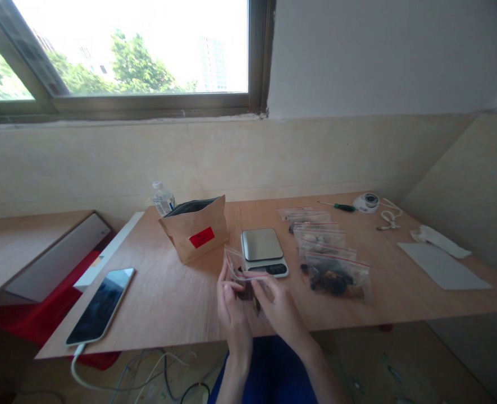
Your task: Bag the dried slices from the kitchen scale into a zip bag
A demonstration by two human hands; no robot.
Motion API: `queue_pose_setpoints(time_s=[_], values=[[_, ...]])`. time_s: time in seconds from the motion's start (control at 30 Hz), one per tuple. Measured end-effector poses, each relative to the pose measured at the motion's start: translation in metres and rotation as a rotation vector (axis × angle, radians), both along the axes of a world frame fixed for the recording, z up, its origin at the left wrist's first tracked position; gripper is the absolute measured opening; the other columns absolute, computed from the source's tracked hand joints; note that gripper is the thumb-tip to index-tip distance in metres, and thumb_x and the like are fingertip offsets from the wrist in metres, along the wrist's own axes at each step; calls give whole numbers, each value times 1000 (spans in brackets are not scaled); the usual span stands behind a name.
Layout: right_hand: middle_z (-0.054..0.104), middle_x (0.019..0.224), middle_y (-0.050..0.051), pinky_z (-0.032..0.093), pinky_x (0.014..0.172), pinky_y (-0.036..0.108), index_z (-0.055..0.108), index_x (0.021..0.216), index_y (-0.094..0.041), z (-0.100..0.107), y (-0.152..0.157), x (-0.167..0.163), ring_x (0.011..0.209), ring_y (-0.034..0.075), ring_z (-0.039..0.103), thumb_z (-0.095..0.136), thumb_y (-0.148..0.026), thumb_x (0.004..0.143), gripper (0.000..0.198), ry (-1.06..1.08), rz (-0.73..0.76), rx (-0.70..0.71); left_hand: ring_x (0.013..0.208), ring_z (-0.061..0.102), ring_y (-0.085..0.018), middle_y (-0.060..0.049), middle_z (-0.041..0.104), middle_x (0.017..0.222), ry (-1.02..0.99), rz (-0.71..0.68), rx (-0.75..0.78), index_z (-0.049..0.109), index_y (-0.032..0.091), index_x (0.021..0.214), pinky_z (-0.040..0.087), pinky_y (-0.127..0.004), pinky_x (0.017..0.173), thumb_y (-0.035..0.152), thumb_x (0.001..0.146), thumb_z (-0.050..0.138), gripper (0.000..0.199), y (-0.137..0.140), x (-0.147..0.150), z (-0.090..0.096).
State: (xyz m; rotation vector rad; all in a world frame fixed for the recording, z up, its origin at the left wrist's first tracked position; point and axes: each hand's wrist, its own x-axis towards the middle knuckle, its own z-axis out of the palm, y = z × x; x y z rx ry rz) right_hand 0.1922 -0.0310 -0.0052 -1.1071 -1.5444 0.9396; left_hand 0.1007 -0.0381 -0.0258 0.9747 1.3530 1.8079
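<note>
Between my two hands, at the table's front edge, is a clear zip bag (236, 262) with a red line along its top and dark bits inside. My left hand (232, 314) grips its left side, fingers curled round it. On the right side of the bag, near the zip, the fingers of my right hand (276, 303) pinch the plastic. Just beyond the bag lies a white kitchen scale (263, 245) with a bare metal plate. A brown paper pouch (197, 233) with a red label stands behind and left of my hands, its top gaping.
Several filled zip bags (336, 275) lie in a row at right. Behind them are a green-handled screwdriver (344, 207) and a dome camera (366, 202). A plugged-in phone (101, 306), a plastic bottle (164, 199) and a white sheet (444, 266) also lie or stand on the table (168, 303).
</note>
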Motion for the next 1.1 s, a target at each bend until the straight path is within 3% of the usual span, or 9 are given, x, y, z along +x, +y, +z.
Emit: queue_pose_setpoints(time_s=[0.13,0.23,0.33,0.4,0.57,0.73,0.83,0.93,1.1], values=[[69,94,8,48,85,33,65,98,-17,-5,8,21,93,22,62,45,-43,88,34,92,-64,-71,126,39,-22,-9,44,136,116,43,44,52,19,90,29,-39,104,37,88,43,20,4,-8,-7],[69,83,6,50,78,31,66,87,-17,-26,14,43,84,22,63,49,-50,84,37,122,-112,-103,121,43,-21,-8,47,132,105,3,-30,47,23,111,33,-35,100,38,84,51,32,16,-19,-17],[69,82,6,49,80,33,67,86,-17,-54,23,57,86,23,63,50,-54,82,41,170,-172,-114,93,58,-19,-6,63,97,34,-252,-101,57,18,97,44,-29,82,42,82,52,29,29,-24,-27],[70,84,8,48,82,35,68,85,-17,-70,28,61,87,25,64,49,-56,81,44,202,-238,-142,75,58,-16,-4,63,77,16,-370,-114,61,15,80,45,-25,71,44,81,53,30,36,-24,-34],[71,87,10,51,78,40,66,89,-17,-93,36,64,83,27,66,48,-57,81,44,311,-318,-165,67,56,-14,-2,63,71,28,-304,-137,62,14,77,42,-22,63,44,78,56,31,46,-18,-52],[71,85,11,53,73,39,66,89,-17,-94,40,67,78,26,67,50,-54,81,42,284,-355,-155,66,56,-14,-2,63,71,42,-269,-142,63,15,79,42,-21,62,45,77,57,31,46,-16,-55],[71,86,9,51,79,38,68,86,-17,-84,38,66,84,26,66,51,-50,82,38,192,-366,-74,71,59,-15,-3,65,76,85,-415,-144,64,15,83,44,-23,65,44,78,56,30,41,-13,-45],[70,97,9,47,88,37,70,91,-19,-70,33,64,96,25,63,50,-45,84,33,82,-230,9,76,61,-17,-6,67,83,141,-537,-125,66,16,87,45,-24,69,42,78,57,29,36,-8,-34],[72,87,9,50,80,37,69,91,-18,-65,32,68,85,25,66,45,-51,85,42,122,-378,-19,70,57,-14,-3,64,75,9,-274,-113,63,15,80,43,-22,66,43,78,56,29,38,-11,-38]])
